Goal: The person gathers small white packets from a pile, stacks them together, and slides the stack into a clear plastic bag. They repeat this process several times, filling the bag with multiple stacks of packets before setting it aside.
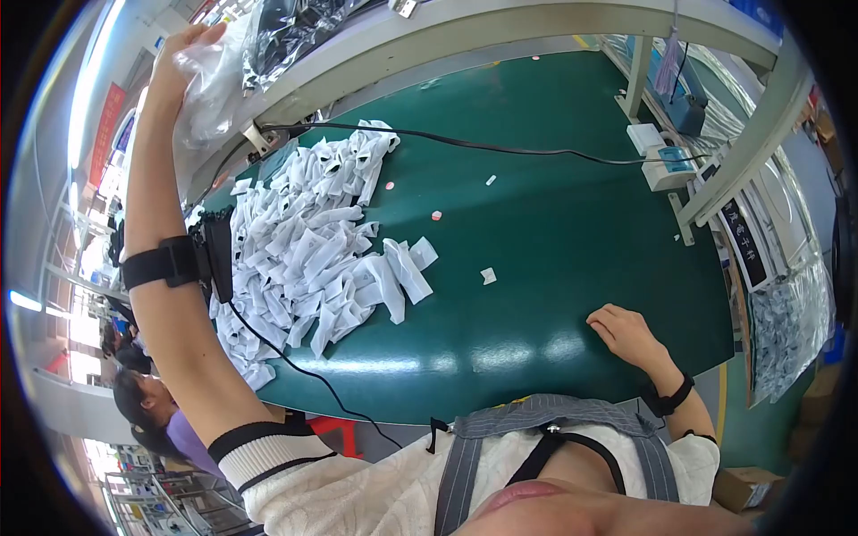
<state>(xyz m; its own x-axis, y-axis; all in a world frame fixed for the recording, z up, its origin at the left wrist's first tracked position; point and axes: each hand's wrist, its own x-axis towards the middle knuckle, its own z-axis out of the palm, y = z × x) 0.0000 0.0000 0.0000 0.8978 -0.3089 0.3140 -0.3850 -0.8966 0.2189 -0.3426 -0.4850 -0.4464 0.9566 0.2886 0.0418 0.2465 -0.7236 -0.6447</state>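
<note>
My left hand (179, 55) is raised to the upper left and grips a clear plastic bag (210, 98) that hangs by the metal shelf rail. A black device (214, 250) is strapped to that forearm, with a thin cable running down from it. A big heap of small white folded pieces (313, 241) lies on the green table (554, 223) below the arm. My right hand (626, 332) rests flat near the table's front edge, fingers apart, holding nothing.
A black cable (500, 147) crosses the back of the table. A white scale or box (666, 161) stands at the far right by a metal post (751, 134). Another person (152, 411) sits at the lower left. Several loose white bits dot the table.
</note>
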